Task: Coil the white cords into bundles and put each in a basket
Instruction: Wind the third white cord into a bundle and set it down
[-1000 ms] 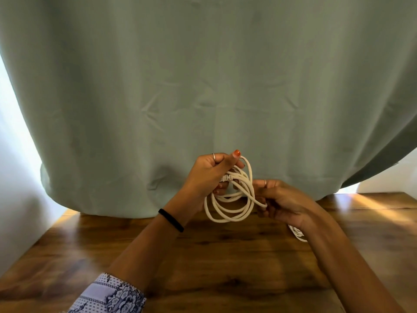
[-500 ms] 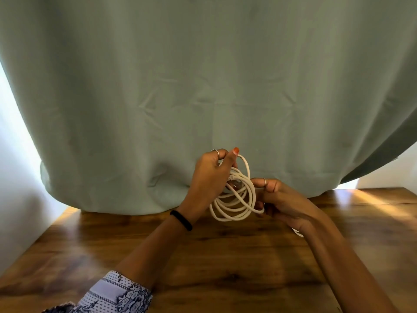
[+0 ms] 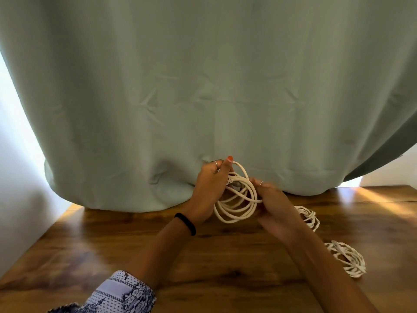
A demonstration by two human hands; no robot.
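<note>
A white cord [image 3: 237, 206] is wound into several loops and held up above the wooden table [image 3: 225, 256]. My left hand [image 3: 209, 188] grips the top of the coil, thumb raised. My right hand [image 3: 274, 204] pinches the right side of the loops. Two white wire baskets lie on the table to the right: one [image 3: 308, 216] just behind my right wrist, partly hidden, and a nearer one [image 3: 347, 258] beside my right forearm.
A pale green curtain [image 3: 203, 98] hangs across the back and drapes onto the table's far edge. White walls stand at the left [image 3: 18, 199] and far right. Bare wood lies in front of and to the left of my arms.
The view has tipped down, bringing both baskets into sight. My right hand has shifted along the coil's right side; my left hand keeps its grip at the top.
</note>
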